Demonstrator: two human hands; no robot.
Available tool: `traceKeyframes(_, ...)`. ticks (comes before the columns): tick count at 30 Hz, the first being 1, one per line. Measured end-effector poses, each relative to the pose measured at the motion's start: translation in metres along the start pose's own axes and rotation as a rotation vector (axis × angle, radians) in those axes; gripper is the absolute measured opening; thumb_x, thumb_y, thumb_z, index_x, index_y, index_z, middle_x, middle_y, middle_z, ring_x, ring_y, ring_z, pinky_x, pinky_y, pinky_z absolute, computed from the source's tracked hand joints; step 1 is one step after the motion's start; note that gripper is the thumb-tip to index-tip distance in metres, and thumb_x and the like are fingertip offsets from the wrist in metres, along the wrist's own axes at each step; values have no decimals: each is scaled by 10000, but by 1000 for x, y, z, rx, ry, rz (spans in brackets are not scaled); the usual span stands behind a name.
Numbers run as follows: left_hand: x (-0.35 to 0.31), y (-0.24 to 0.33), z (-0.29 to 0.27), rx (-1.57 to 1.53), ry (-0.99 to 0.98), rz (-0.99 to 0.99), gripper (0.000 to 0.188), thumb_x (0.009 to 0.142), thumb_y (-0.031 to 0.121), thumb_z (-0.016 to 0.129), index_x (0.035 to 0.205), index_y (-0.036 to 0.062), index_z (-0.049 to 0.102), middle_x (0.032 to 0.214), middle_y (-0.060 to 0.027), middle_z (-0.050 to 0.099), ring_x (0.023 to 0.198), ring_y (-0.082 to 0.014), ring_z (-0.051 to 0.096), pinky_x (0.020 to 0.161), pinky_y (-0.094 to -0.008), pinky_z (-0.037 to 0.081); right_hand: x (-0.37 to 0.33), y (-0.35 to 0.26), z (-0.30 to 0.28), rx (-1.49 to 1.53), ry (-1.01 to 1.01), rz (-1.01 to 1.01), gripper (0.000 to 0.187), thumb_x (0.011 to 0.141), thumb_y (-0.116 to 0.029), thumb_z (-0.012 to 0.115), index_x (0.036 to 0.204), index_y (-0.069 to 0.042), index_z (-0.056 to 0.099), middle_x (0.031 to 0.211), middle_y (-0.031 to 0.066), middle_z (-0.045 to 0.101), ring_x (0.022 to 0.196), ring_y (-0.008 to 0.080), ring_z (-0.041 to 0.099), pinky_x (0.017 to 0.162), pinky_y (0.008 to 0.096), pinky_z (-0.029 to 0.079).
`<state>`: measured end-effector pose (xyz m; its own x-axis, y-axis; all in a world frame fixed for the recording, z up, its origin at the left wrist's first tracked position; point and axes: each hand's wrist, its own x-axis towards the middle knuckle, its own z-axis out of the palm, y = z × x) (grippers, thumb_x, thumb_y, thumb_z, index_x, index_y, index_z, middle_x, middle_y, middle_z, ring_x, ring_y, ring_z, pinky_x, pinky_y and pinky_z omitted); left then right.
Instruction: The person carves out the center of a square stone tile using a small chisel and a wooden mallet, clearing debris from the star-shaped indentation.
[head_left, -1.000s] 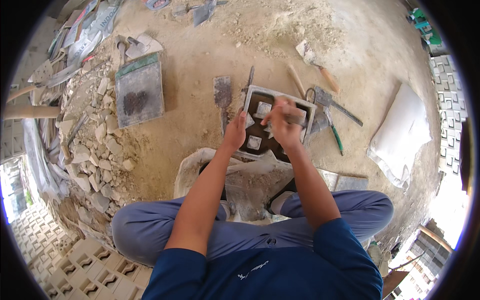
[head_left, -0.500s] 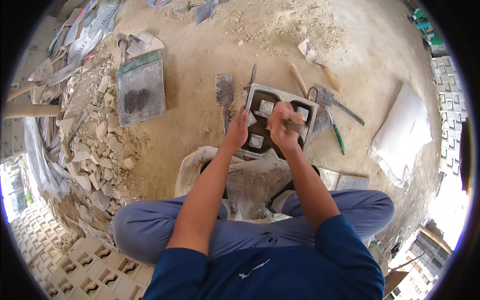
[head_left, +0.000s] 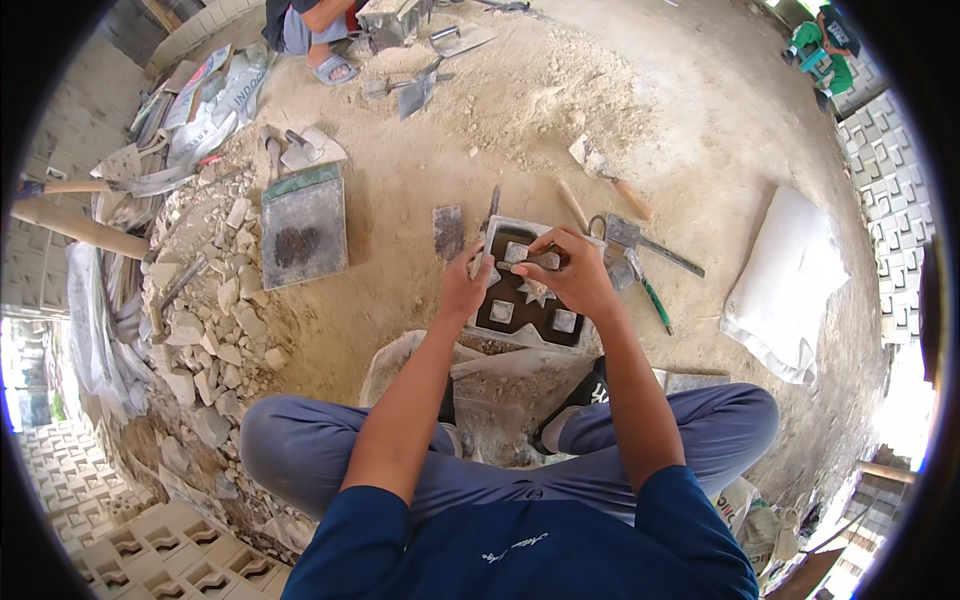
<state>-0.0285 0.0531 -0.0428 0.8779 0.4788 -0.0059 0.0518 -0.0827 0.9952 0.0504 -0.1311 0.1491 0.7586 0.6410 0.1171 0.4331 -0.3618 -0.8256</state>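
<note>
A square grey mould (head_left: 545,338) stands in front of my legs, dark inside, with several pale square studs and a star-shaped piece at its middle. My left hand (head_left: 466,288) grips its left rim, thumb on the inner side. Over the mould's upper half, my right hand (head_left: 578,272) is closed in a pinch, fingers bent. A small thin greyish piece (head_left: 511,268) sticks out from that pinch toward my left fingertips; its kind is not clear. The right palm covers part of the mould's right side.
Right of the mould lie a green-handled tool (head_left: 655,305), a flat metal blade tool (head_left: 670,258) and a trowel (head_left: 630,198). A white sack (head_left: 790,290) rests farther right. Leftward are a grey slab (head_left: 305,235) and broken rubble (head_left: 215,330). Two other people (head_left: 310,35) (head_left: 828,55) sit farther off.
My right hand has moved from a blurred closed grip over the mould's right side to a pinch nearer its left rim. The view has tilted up, showing another person's leg at the top.
</note>
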Motion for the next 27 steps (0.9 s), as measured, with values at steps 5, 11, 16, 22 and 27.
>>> traceKeyframes(5,-11,109,47,325,-197,557,353,831,115,735,1167,51,648,1198,-153,655,1161,-358,600,969,-413,492,-24,20,-28,263,-23,162,345,808,-175,844,1030,17,663,938,61,680,763,122,643,702,274,515)
traceKeyframes(11,-5,116,63,290,-327,231,168,925,157,672,977,-1,655,945,-162,707,870,-307,697,746,-379,541,-39,43,-43,595,-17,229,352,901,-211,758,1131,32,648,981,66,710,911,112,661,779,278,523)
traceKeyframes(16,4,98,65,180,28,290,410,1018,269,584,717,-8,606,580,-86,612,543,-152,598,529,-296,446,-67,148,4,-305,475,118,281,882,-196,728,1102,-34,660,1144,144,611,1100,325,574,975,430,453)
traceKeyframes(22,7,115,79,-208,196,219,509,1046,257,540,589,48,459,526,9,481,479,-75,444,459,-274,332,-60,145,29,-352,637,174,329,825,-87,696,1146,-65,632,1332,181,466,1220,400,447,1035,484,386)
traceKeyframes(27,9,119,81,-363,239,224,487,1046,234,544,612,85,382,560,65,359,486,-39,291,436,-268,218,-55,135,33,-366,629,268,331,835,-73,665,1164,-75,632,1358,185,450,1234,406,428,997,482,427)
